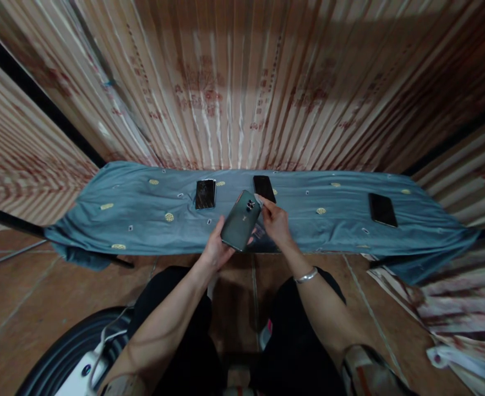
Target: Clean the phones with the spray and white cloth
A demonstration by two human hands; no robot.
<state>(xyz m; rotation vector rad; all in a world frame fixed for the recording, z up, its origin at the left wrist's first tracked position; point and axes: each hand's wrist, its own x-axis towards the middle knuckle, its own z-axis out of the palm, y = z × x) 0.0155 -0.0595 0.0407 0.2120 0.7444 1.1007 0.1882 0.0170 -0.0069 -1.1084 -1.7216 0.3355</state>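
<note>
A dark green phone (240,223) is held back side up over the front half of the cloth-covered table, its cameras near the upper right corner. My left hand (218,245) supports it from the lower left, with fingertips showing at its right edge. At the upper right corner, my right hand (273,218) has its fingers pinched on something small and pale that touches the phone; what it is cannot be made out. Behind lie a phone with a shiny, streaked screen (205,194) and a black phone (264,188).
Another black phone (382,209) lies on the right part of the blue-green cloth (143,214). Pleated curtains (225,82) hang behind and at both sides. Dark poles (44,104) flank the table. A white power strip (81,374) rests on a black round object at lower left.
</note>
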